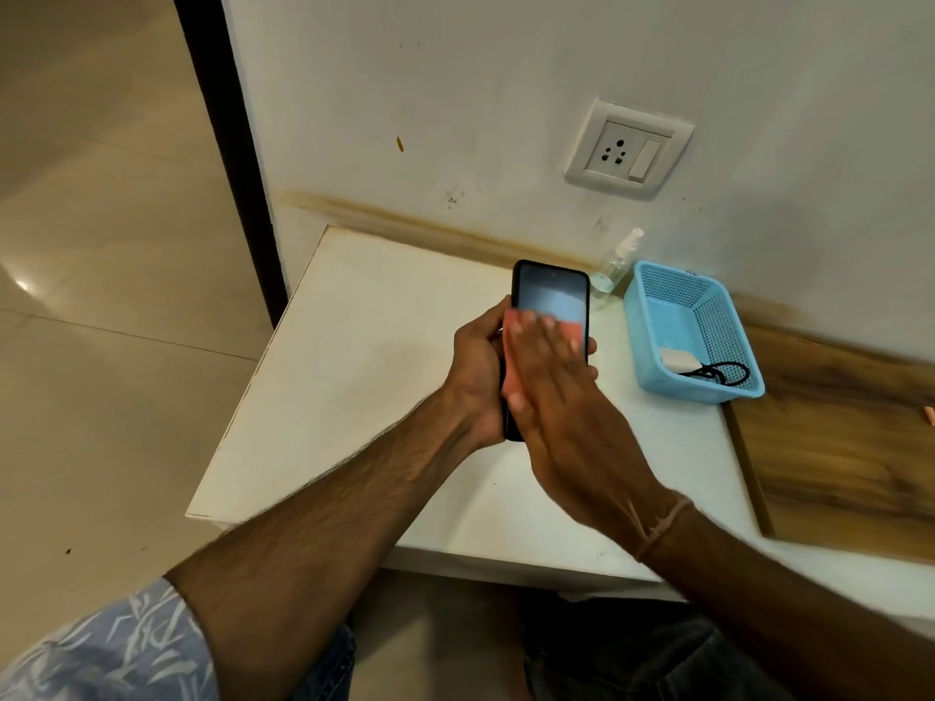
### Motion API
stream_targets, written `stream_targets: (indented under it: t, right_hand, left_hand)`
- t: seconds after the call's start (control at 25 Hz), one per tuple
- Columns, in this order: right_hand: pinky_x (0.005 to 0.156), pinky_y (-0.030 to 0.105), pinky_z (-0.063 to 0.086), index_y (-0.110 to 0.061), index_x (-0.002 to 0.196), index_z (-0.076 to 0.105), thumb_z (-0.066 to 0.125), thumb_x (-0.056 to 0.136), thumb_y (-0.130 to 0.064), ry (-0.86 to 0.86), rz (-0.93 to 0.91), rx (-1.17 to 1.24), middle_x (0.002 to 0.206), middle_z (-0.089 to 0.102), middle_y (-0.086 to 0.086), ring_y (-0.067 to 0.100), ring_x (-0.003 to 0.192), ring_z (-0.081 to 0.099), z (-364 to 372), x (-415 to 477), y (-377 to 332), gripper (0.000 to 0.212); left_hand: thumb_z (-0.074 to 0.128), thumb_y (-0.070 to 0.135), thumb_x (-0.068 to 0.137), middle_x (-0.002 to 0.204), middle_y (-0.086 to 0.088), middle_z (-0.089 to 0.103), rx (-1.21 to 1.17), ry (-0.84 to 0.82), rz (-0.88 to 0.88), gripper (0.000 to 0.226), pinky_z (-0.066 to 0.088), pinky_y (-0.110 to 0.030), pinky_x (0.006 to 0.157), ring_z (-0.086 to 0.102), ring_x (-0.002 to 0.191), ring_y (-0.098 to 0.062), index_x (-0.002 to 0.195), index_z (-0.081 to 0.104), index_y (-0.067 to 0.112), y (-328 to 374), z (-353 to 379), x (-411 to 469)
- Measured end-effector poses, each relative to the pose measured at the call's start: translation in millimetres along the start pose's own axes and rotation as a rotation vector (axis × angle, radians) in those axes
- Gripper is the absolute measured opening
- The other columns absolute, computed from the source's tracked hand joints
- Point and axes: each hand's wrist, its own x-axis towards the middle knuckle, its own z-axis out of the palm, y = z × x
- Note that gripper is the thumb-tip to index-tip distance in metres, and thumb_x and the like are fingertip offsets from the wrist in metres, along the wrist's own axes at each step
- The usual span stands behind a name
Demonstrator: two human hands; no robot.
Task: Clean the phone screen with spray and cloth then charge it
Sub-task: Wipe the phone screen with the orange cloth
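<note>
A: Where's the phone?
B: The phone [551, 296] is above the white table [354, 371], with the left hand [475, 376] wrapped round its edges.
A: Right hand?
B: The right hand [561, 397] is flat, fingers straight, pressing a pink cloth [574, 332] on the screen.
A: Any labels?
B: The spray bottle [614, 265] beside the blue basket [645, 356] is too small to read.

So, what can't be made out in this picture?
Head view.
Lower screen of the black phone: covered by the pink cloth and the right hand pressing it.
That hand's fingers: motion-blurred.
Fingers of the left hand: mostly behind the phone it grips.
The white charger and black cable in the blue mesh basket: too small to see connectors.
The clear spray bottle: liquid level blurred.
</note>
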Motion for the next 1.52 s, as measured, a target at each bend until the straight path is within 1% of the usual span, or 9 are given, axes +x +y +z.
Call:
stream_targets:
  t: [0.24, 0.44, 0.64, 0.76, 0.88, 1.04, 1.12, 1.24, 1.52]
  right_hand:
    - [0.103, 0.052, 0.045, -0.001, 0.145, 0.034, 0.017, 0.102, -0.044, -0.081, -0.050, 0.006, 0.154, 0.032, 0.012, 0.033, 0.142, 0.029, 4, -58, -8, 0.063]
    - [0.122, 0.043, 0.016, -0.009, 0.154, 0.003, 0.020, 0.104, -0.035, 0.019, 0.075, 0.059, 0.163, 0.000, 0.007, 0.019, 0.150, -0.002, -3, 2, 8, 0.058]
    - [0.123, 0.040, 0.000, -0.011, 0.155, -0.001, 0.020, 0.105, -0.028, 0.061, 0.162, 0.035, 0.163, -0.006, 0.005, 0.016, 0.150, -0.011, -8, 59, 18, 0.056]
    - [0.122, 0.044, 0.010, -0.004, 0.153, 0.006, 0.017, 0.105, -0.027, 0.058, 0.048, -0.023, 0.163, 0.000, 0.011, 0.021, 0.151, -0.004, 2, 33, 11, 0.055]
    - [0.120, 0.047, 0.020, -0.005, 0.152, 0.015, 0.021, 0.103, -0.029, 0.059, 0.036, -0.009, 0.161, 0.013, 0.010, 0.022, 0.150, 0.006, 19, -10, -3, 0.055]
    - [0.106, 0.054, 0.040, -0.001, 0.147, 0.031, 0.058, 0.090, -0.019, 0.028, -0.072, -0.119, 0.152, 0.033, 0.015, 0.034, 0.140, 0.031, 25, -50, -8, 0.065]
    - [0.103, 0.055, 0.043, 0.000, 0.144, 0.035, 0.045, 0.096, -0.021, 0.014, -0.096, -0.091, 0.150, 0.037, 0.016, 0.037, 0.139, 0.033, 18, -50, -4, 0.054]
    - [0.119, 0.043, 0.025, -0.007, 0.151, 0.017, 0.014, 0.104, -0.035, 0.013, 0.011, 0.050, 0.160, 0.015, 0.007, 0.022, 0.149, 0.010, 5, -28, 0, 0.055]
    - [0.123, 0.039, 0.004, -0.011, 0.155, 0.004, 0.023, 0.106, -0.024, 0.104, 0.152, 0.014, 0.163, -0.002, 0.006, 0.016, 0.150, -0.007, -11, 67, 23, 0.054]
  left_hand:
    - [0.037, 0.059, 0.097, 0.120, -0.021, 0.059, -0.043, -0.092, -0.015, 0.077, 0.048, -0.048, 0.092, 0.060, 0.096, -0.036, 0.144, 0.049, 0.000, -2, -2, 2]
    - [0.047, 0.058, 0.096, 0.124, -0.019, 0.067, 0.023, 0.030, 0.026, 0.067, 0.052, -0.041, 0.097, 0.067, 0.108, -0.034, 0.133, 0.064, 0.004, -10, 2, 5]
    - [0.043, 0.053, 0.099, 0.131, -0.012, 0.069, 0.059, 0.074, 0.065, 0.058, 0.045, -0.043, 0.111, 0.064, 0.124, -0.030, 0.130, 0.068, 0.011, -12, -1, 6]
    - [0.047, 0.054, 0.097, 0.129, -0.013, 0.068, -0.019, 0.019, 0.027, 0.063, 0.050, -0.036, 0.103, 0.065, 0.117, -0.028, 0.131, 0.066, 0.005, -9, -3, 4]
    - [0.044, 0.058, 0.094, 0.119, -0.022, 0.063, -0.050, -0.044, -0.009, 0.070, 0.050, -0.047, 0.096, 0.062, 0.100, -0.036, 0.131, 0.060, -0.001, -3, -4, 3]
    - [0.039, 0.058, 0.097, 0.119, -0.021, 0.060, -0.072, -0.053, 0.000, 0.069, 0.046, -0.052, 0.096, 0.061, 0.095, -0.036, 0.129, 0.060, 0.001, -2, -7, 4]
    - [0.039, 0.059, 0.096, 0.117, -0.021, 0.061, -0.075, -0.057, 0.007, 0.069, 0.047, -0.051, 0.094, 0.061, 0.094, -0.036, 0.129, 0.060, 0.001, -3, -5, 4]
    - [0.044, 0.059, 0.095, 0.115, -0.021, 0.064, -0.053, -0.039, 0.023, 0.073, 0.050, -0.046, 0.093, 0.063, 0.095, -0.034, 0.134, 0.059, 0.000, -3, -2, 6]
    - [0.054, 0.055, 0.093, 0.126, -0.016, 0.070, 0.008, 0.055, 0.076, 0.058, 0.051, -0.042, 0.103, 0.067, 0.117, -0.034, 0.120, 0.074, 0.008, -7, -3, 8]
